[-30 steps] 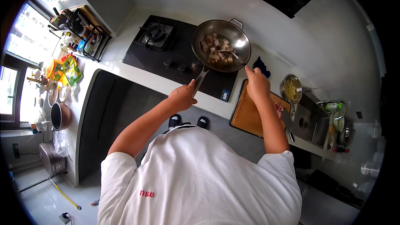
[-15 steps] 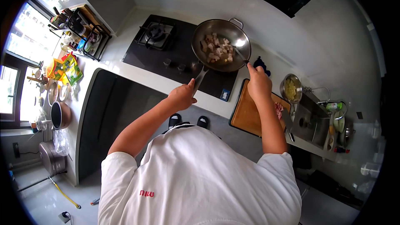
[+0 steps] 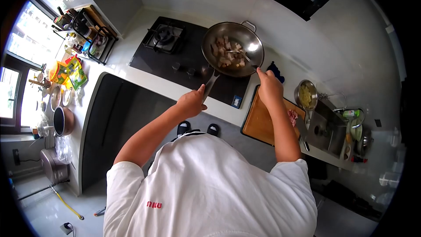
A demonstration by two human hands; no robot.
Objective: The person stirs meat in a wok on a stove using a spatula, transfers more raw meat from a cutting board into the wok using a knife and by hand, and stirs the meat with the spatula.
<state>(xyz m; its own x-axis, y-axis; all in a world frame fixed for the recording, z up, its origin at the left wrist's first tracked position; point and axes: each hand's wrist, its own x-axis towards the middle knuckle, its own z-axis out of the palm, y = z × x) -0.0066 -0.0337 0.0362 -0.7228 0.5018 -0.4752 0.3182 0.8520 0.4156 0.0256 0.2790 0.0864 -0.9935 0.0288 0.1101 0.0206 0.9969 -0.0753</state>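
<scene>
A steel wok (image 3: 228, 30) with a small loop on its far side sits over the right part of the black gas hob (image 3: 147, 59). My left hand (image 3: 191, 102) is closed around its long handle (image 3: 211, 83). Chunks of pale and browned meat (image 3: 224, 57) lie in the wok, mostly left of its middle. My right hand (image 3: 269, 87), at the wok's near right rim, grips a metal spatula (image 3: 248, 59). The spatula's head reaches in among the meat, so part of it is hard to see.
Right of the hob, a wooden cutting board (image 3: 258, 120) holds raw meat (image 3: 292, 116), with a knife (image 3: 303, 136) beside it. A steel bowl (image 3: 305, 95) of pale yellow pieces stands by the sink (image 3: 326, 129). Left are food packets (image 3: 75, 72) and a pot (image 3: 64, 120).
The spatula has swung leftward into the middle of the wok, among the meat. My right hand has shifted slightly left and nearer to me. My left hand stays on the handle.
</scene>
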